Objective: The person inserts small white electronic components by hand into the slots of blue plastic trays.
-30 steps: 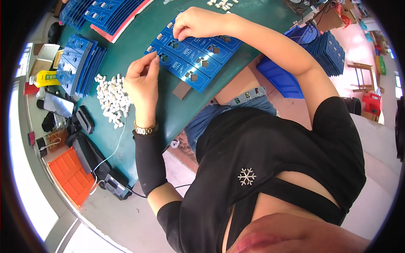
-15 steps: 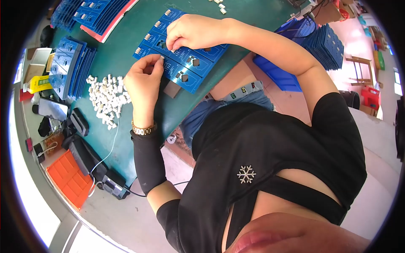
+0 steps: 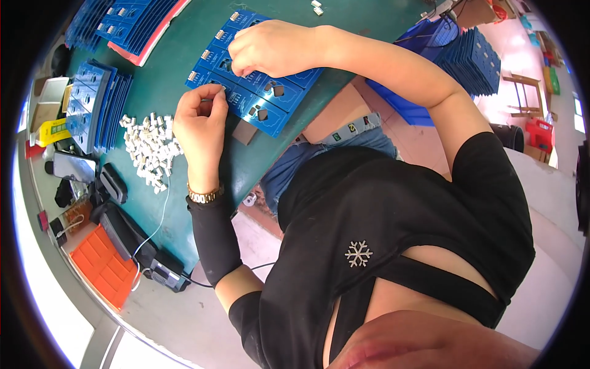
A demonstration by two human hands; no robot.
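A blue circuit board panel [image 3: 270, 114] with dark square cut-outs lies at the table's front edge. White connectors [image 3: 207, 55] stand along its far-left side. My right hand [image 3: 270, 48] is over the panel's middle, fingers curled down against it; the fingertips are partly hidden, and what they hold cannot be made out. Just off the panel's near-left edge, my left hand [image 3: 200, 117] pinches a small white connector between thumb and forefinger. A pile of loose white connectors [image 3: 147, 147] lies on the table left of that hand.
Blue board stacks stand at left [image 3: 92, 104] and far left [image 3: 132, 27]. A blue crate [image 3: 399, 101] and another board stack [image 3: 470, 61] are at right. A thin white cable [image 3: 161, 215] crosses the green table [image 3: 178, 46]. A phone [image 3: 74, 167] lies far left.
The whole scene has shifted slightly left in view, hands and panel together. My right fingers have curled closer over the panel, and the white part seen at their tips before is now hidden.
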